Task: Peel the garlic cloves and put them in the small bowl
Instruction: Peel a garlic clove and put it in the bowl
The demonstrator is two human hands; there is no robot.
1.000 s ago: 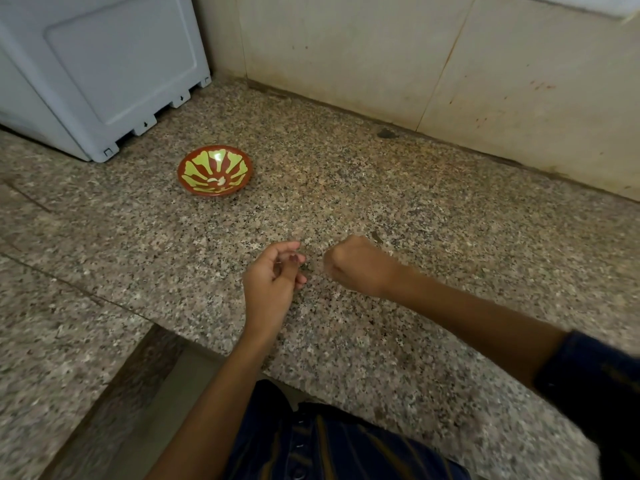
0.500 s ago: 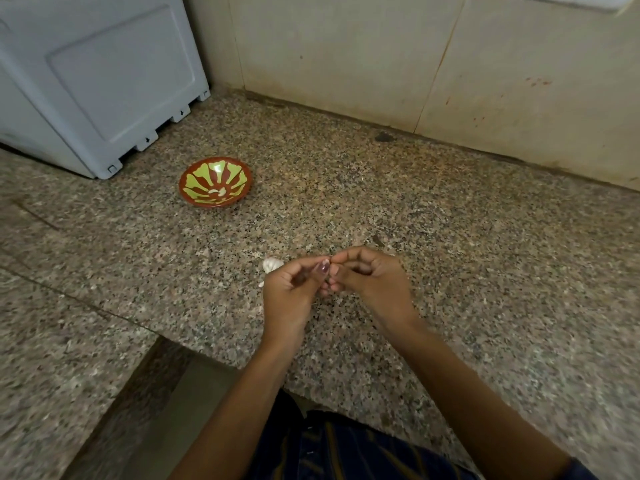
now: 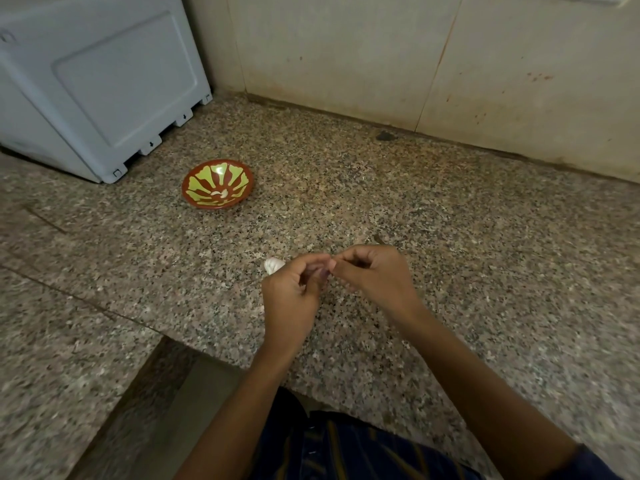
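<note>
Both forearms reach forward over the granite counter and the hands meet above its near part; the left hand stands with its back to the camera, fingers curled in, thumb and forefinger pinching a small garlic clove, mostly hidden and purplish where it shows; the right hand comes in from the right, fingers bent, its fingertips touching the same clove. A white garlic bulb lies on the counter just beyond the left hand; the small bowl, red-brown with a yellow-green pattern, sits well apart at the back left with pale peeled pieces inside, near a grey appliance.
</note>
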